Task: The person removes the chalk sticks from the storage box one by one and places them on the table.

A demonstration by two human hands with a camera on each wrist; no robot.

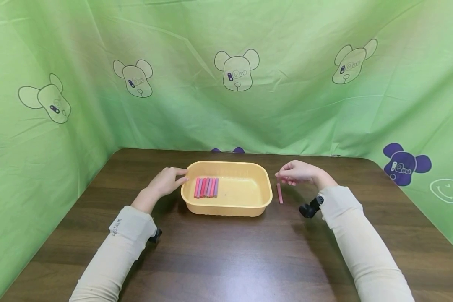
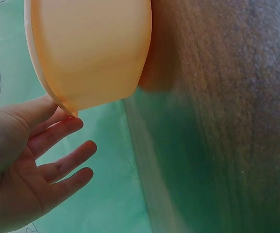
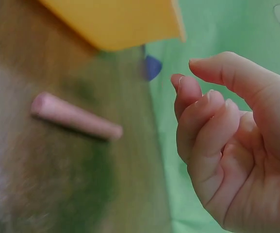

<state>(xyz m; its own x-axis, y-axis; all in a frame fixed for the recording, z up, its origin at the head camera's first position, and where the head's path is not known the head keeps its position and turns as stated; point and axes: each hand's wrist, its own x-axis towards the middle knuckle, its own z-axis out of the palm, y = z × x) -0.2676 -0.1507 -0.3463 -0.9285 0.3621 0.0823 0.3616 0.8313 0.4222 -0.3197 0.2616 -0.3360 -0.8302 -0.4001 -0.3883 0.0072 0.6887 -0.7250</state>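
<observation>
A pale yellow plastic basin stands on the table. Several chalk sticks in pinks, red and purples lie in a row at the left of its floor. My left hand pinches the basin's left rim between thumb and index finger, with the other fingers spread in the left wrist view. To the right of the basin, one pink chalk stick lies on the table. Just above its far end hovers my right hand, fingers loosely curled, with a gap between thumb and index finger and nothing held.
The dark wooden table has rounded far corners. A green cloth backdrop printed with bear heads hangs behind and at both sides. Dark wrist devices sit under both forearms.
</observation>
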